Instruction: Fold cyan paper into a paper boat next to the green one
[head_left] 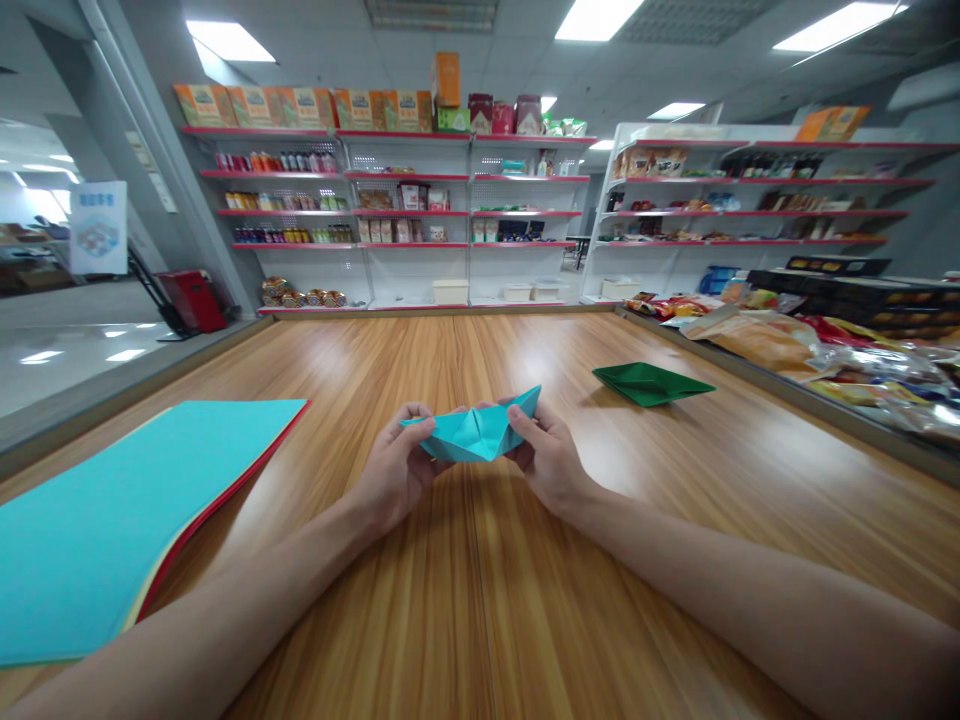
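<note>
A light-blue folded paper boat (472, 434) is held up between my two hands, just above the wooden table (465, 620). My left hand (397, 460) pinches its left end, thumb on the near side and fingers behind. On the other end, my right hand (551, 455) grips below the raised pointed tip, with its thumb pressed on the paper. A crease runs down the boat's middle. Beyond my right hand lies a green folded paper boat (651, 385), touched by neither hand.
Left of my arm lies a stack of coloured paper sheets (150, 500), blue on top with cream and red edges below. Packaged snacks (810, 350) crowd the right side past the table's rim. Stocked shelves (412, 210) stand behind the table.
</note>
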